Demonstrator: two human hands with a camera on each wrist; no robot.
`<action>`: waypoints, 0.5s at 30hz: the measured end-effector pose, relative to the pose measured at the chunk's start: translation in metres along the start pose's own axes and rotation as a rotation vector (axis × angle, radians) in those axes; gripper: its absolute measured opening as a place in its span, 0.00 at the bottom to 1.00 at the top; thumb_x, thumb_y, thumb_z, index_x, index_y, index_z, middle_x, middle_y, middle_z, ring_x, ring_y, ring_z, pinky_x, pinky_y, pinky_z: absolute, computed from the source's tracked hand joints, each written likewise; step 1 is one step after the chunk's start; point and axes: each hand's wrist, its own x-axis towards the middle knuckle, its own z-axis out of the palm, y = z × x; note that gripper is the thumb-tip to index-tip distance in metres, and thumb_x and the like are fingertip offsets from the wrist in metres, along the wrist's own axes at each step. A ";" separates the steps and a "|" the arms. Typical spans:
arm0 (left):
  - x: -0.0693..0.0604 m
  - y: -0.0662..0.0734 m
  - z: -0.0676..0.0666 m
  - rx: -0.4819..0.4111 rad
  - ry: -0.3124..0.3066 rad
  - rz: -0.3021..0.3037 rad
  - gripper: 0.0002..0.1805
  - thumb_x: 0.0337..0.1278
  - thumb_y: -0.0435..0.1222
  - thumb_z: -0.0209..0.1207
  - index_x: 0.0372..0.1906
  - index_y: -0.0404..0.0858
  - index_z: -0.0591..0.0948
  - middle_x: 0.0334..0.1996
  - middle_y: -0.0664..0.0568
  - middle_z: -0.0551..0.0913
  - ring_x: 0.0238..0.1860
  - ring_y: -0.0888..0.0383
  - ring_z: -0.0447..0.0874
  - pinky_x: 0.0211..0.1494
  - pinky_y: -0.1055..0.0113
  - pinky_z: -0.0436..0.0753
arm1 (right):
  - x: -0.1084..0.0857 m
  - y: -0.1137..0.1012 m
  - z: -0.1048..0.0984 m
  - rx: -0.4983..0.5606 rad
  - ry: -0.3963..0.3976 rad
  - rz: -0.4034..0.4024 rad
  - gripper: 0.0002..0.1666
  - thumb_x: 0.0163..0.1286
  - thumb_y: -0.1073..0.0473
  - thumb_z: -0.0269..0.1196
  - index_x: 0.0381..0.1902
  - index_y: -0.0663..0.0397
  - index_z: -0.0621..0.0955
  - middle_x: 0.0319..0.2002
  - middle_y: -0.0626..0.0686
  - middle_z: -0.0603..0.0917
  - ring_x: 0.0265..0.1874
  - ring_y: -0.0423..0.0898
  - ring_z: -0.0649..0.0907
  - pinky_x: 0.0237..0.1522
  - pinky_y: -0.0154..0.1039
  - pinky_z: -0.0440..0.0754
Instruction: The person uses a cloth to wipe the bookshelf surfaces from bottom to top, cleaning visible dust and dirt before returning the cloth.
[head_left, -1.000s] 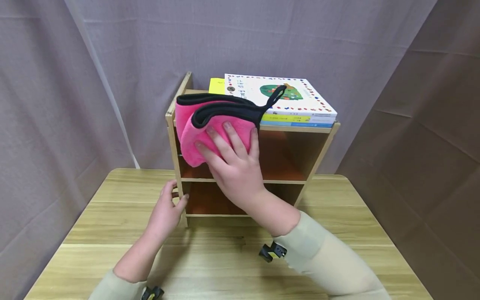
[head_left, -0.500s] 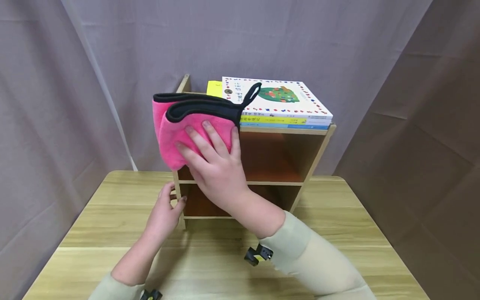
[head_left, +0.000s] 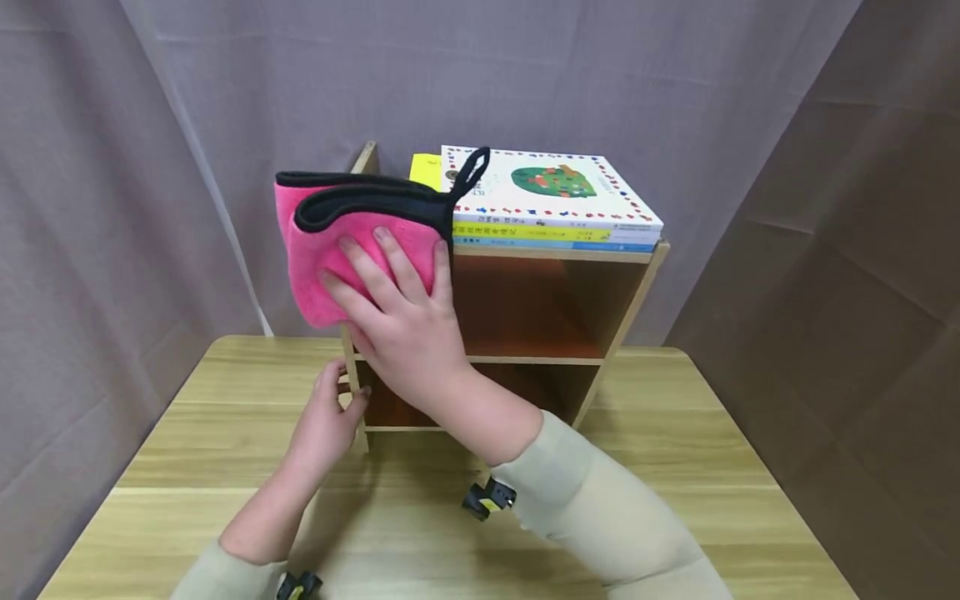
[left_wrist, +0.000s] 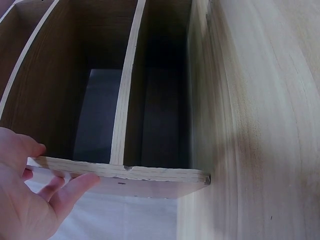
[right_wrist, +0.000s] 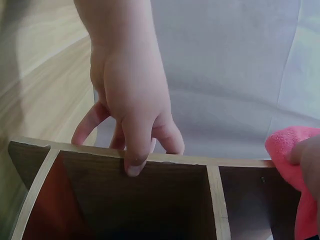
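My left hand [head_left: 326, 421] grips the left side panel of a small wooden shelf [head_left: 517, 362]. In the left wrist view the thumb and fingers of that hand [left_wrist: 30, 187] lie on both sides of the panel's edge [left_wrist: 145, 173]. Higher up, my right hand [head_left: 412, 329] holds a folded pink cloth [head_left: 307, 275] with black trim and a hanging loop. Its fingers spread over the cloth's front, in front of the shelf's upper left corner. The cloth hides part of that corner; whether it touches the panel, I cannot tell.
Several stacked books [head_left: 555, 192] lie on the shelf top, with a yellow one [head_left: 425, 170] poking out behind. The shelf stands on a light wooden table [head_left: 675, 467]. Grey curtains [head_left: 600, 75] hang behind and at the sides.
My right hand has carried the cloth leftward across the shelf's upper front, past its left edge, uncovering more of the books. The left hand has kept its grip on the side panel.
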 end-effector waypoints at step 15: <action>0.000 0.001 0.000 -0.012 0.009 0.017 0.23 0.72 0.36 0.52 0.67 0.40 0.64 0.68 0.39 0.64 0.61 0.39 0.72 0.57 0.43 0.76 | -0.005 0.000 0.010 -0.067 0.060 -0.036 0.23 0.72 0.48 0.58 0.64 0.31 0.78 0.71 0.46 0.69 0.74 0.52 0.58 0.71 0.67 0.44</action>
